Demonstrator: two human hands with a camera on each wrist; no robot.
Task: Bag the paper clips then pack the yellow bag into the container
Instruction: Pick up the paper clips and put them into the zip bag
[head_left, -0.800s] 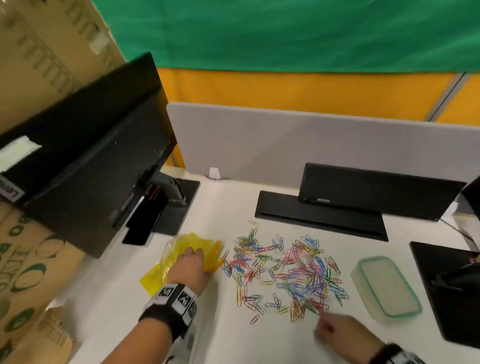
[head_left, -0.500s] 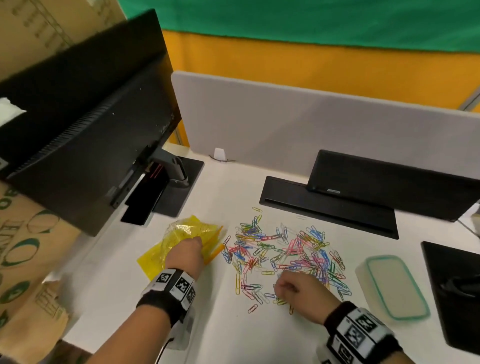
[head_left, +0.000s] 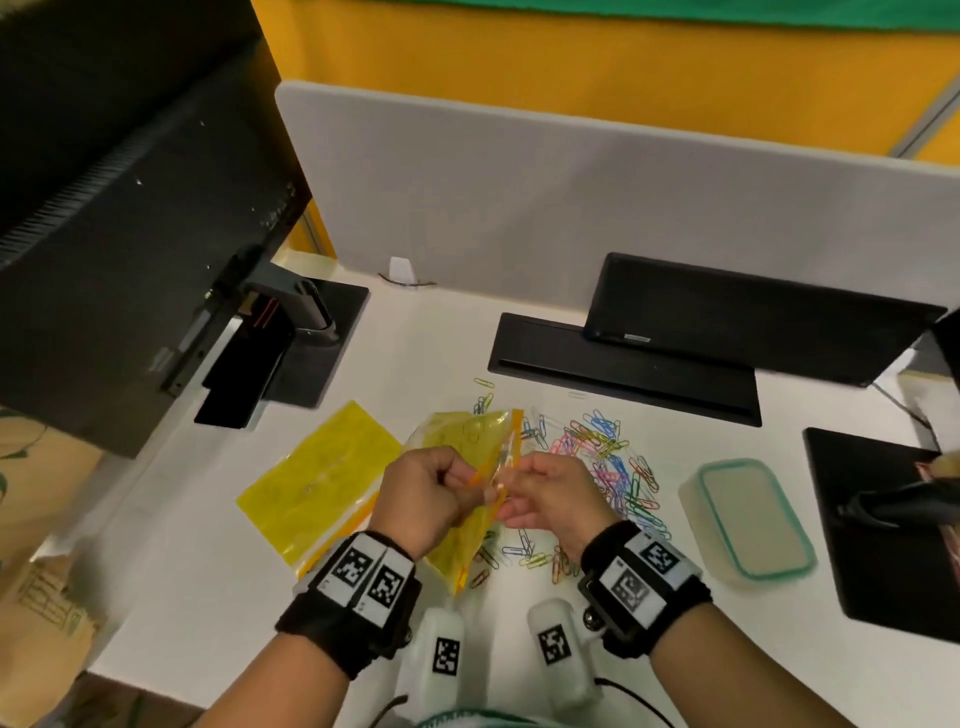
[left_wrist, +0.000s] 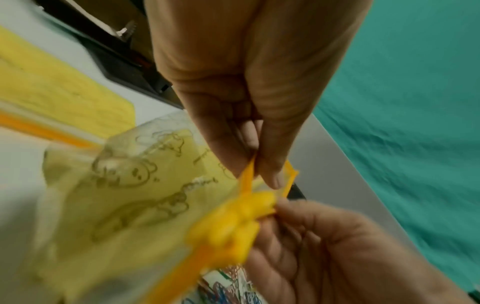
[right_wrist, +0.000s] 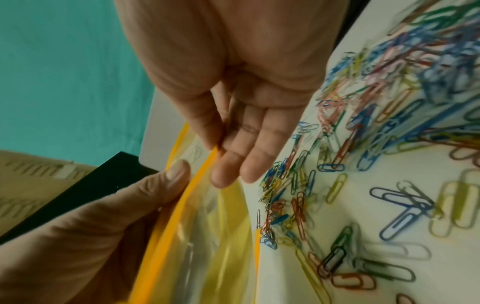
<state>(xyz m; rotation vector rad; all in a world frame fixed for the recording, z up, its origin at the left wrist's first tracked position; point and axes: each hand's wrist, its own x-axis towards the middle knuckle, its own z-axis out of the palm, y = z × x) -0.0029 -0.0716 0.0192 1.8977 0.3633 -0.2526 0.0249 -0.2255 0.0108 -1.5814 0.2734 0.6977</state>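
Both hands pinch the orange zip edge of a yellow bag (head_left: 470, 452) held above the white desk (head_left: 182, 571): the left hand (head_left: 423, 501) grips one lip, the right hand (head_left: 553, 499) the other. Coloured paper clips (head_left: 613, 467) lie scattered at three o'clock of the bag, a lidded container (head_left: 750, 525) beyond them. A second yellow bag (head_left: 317, 483) lies flat at nine o'clock.

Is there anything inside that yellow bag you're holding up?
Nothing shows through the yellow bag pinched at its orange strip by the left hand and right hand; the paper clips lie on the desk. Its lower part is hidden behind the hands.
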